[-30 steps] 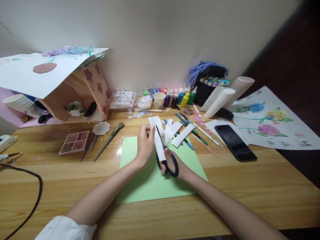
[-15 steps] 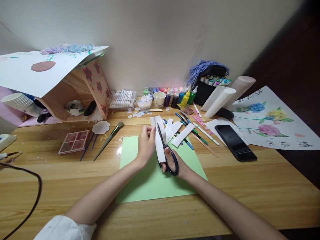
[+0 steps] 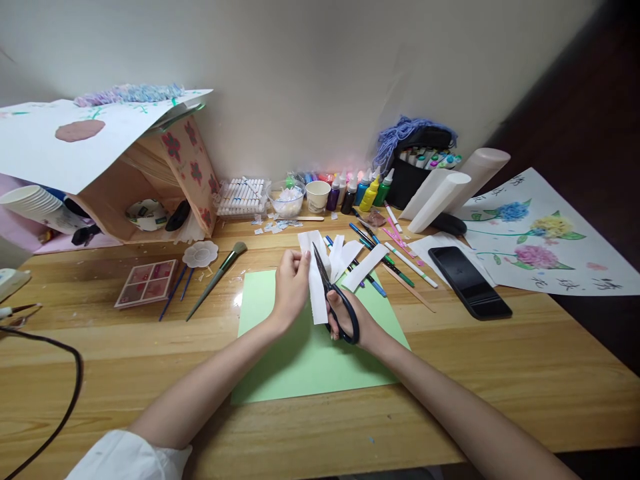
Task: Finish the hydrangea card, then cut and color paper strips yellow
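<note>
My left hand (image 3: 293, 285) pinches a white paper strip (image 3: 317, 293) along its left edge, holding it upright over a green sheet (image 3: 285, 380). My right hand (image 3: 354, 317) is closed round the handles of dark-handled scissors (image 3: 325, 275), with thumb and fingers in the loops. The scissor blades lie along the strip and point up and away, close to my left fingertips. Beyond the scissors, several cut white paper pieces (image 3: 367, 267) rest on the far edge of the green sheet and on some markers.
Scattered markers (image 3: 407, 262) lie behind the green sheet, with paint bottles (image 3: 370, 193) and a paper cup (image 3: 318, 197) farther back. A phone (image 3: 470, 281) is at right. Left are a makeup brush (image 3: 217, 280), a palette (image 3: 147, 283) and a cardboard house (image 3: 193, 180).
The scissor handles have shifted slightly right and the two blades look a little farther apart. My left hand stays on the paper strip, and the whole view has drifted slightly.
</note>
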Available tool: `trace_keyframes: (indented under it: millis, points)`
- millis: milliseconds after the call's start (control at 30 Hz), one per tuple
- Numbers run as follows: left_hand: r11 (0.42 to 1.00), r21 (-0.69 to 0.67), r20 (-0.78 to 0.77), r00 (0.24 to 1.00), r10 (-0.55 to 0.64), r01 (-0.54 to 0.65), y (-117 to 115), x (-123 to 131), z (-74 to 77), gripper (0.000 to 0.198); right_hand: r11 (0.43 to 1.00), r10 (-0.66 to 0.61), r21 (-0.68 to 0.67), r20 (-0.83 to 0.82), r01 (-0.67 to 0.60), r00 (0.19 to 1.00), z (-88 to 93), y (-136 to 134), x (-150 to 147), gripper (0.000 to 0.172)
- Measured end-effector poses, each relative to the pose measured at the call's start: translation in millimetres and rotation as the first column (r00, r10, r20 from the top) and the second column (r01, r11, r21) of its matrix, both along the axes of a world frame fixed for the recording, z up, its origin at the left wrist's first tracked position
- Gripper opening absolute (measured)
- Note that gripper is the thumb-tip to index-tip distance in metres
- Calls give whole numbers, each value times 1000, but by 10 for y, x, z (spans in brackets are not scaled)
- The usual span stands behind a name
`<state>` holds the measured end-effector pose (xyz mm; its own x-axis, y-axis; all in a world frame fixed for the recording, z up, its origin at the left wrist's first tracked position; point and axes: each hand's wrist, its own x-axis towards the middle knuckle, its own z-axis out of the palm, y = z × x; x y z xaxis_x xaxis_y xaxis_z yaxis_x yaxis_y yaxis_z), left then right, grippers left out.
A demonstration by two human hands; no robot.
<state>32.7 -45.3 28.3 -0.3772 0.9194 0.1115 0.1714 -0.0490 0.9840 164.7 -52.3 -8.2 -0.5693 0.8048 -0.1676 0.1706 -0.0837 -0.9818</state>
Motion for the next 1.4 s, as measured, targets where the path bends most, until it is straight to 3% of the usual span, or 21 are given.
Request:
trace_keyframes:
  millis: [367, 667, 900, 1400]
  points:
    - [997, -1, 53, 996, -73, 73, -38, 36, 37, 26, 998, 48, -43, -65, -51, 997, 30, 54, 33, 75]
    - [997, 22, 37, 997, -74, 73, -39, 42, 39, 23, 1000, 22, -2, -62, -22, 998, 95, 43, 33, 64]
    - [995, 39, 20, 996, -90, 90, -47, 42, 16, 23, 998, 58, 0, -88, -58, 994, 62, 45, 42, 70]
    - [995, 39, 10, 995, -96, 95, -47, 38, 34, 24, 1000, -13, -19, -135, 10, 991, 77, 56, -23, 62]
